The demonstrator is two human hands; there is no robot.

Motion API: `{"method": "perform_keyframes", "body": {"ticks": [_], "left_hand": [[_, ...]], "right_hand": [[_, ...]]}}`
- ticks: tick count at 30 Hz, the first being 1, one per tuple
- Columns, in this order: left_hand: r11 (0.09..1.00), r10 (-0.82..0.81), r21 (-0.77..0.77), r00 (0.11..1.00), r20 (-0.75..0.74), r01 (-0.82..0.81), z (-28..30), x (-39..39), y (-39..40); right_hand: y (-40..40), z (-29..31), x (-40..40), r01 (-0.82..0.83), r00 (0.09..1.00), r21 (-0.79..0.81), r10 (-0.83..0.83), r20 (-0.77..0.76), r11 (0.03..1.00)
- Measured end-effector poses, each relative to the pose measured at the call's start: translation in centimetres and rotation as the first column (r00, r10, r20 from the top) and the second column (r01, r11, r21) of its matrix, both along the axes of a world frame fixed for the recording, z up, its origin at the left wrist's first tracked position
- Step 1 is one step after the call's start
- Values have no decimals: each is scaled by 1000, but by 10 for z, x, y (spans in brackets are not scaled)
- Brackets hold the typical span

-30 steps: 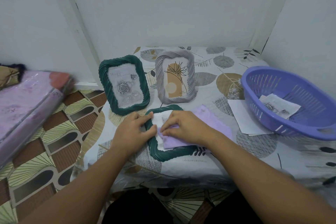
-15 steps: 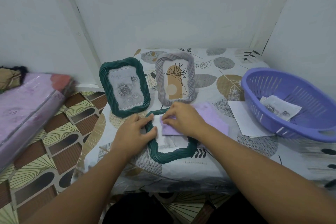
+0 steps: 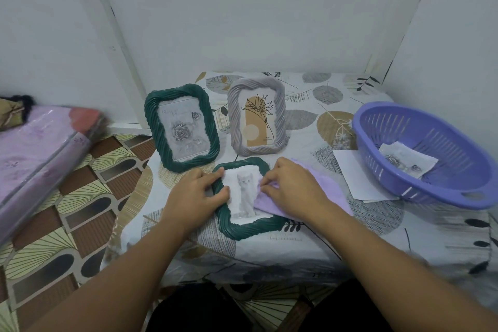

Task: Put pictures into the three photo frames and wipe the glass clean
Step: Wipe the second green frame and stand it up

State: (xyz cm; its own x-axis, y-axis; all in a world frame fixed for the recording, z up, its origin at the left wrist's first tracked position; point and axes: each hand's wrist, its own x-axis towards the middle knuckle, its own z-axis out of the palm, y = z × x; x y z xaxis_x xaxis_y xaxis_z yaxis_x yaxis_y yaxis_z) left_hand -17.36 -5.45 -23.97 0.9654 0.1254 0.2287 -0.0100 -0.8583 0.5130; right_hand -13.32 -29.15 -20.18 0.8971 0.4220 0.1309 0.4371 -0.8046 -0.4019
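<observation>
A: From the head view, how many frames are there?

B: Three. Two stand propped up on the desk (image 3: 377, 237) beyond the fingers: a dark green frame (image 3: 182, 127) holding a rose print, and to its right a grey frame (image 3: 256, 116) with a line-drawn plant. The third, a green frame with a cat picture (image 3: 244, 197), lies flat between the two hands.

A: Which way does the flat one run?

B: Its long axis runs away from the person, slightly tilted; the cat's head is toward the far end, so the picture reads upright from here.

A: And the hands?

B: Two. The left hand (image 3: 195, 194) holds the frame's left edge, thumb curled over the rim. The right hand (image 3: 292, 187) pinches one lilac cloth (image 3: 318, 197) with bent fingers (image 3: 265, 179) and holds it against the right side of the glass. The cloth trails off to the right under that hand.

A: Anything else?

B: To the right of the right-hand fingers, one white sheet (image 3: 358, 178) lies on the desk, partly under one purple basket (image 3: 428, 151). One printed picture (image 3: 407, 160) lies inside the basket. Far left of the left-hand fingers sits a pink plastic-wrapped bundle (image 3: 37, 153).
</observation>
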Motion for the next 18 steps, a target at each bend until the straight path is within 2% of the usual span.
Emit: {"method": "perform_keyframes", "body": {"ticks": [4, 7, 10, 12, 14, 18], "left_hand": [[1000, 6, 5, 1000, -3, -6, 0, 0, -1], [1000, -1, 3, 1000, -5, 1, 0, 0, 0], [1000, -1, 2, 1000, 0, 1, -1, 1, 0], [1000, -2, 4, 1000, 5, 2, -1, 0, 0], [1000, -5, 6, 1000, 7, 5, -1, 0, 0], [1000, -4, 12, 1000, -3, 4, 0, 0, 0]], "right_hand": [[-4, 2, -11, -12, 999, 16, 12, -36, 1000], [-10, 2, -8, 21, 996, 135, -9, -93, 991], [-22, -1, -2, 127, 990, 280, -104, -93, 952], [-30, -2, 2, 188, 982, 306, -180, -54, 933], [-40, -4, 7, 231, 971, 263, -238, -8, 937], [-51, -4, 16, 298, 951, 24, -299, 80, 954]]}}
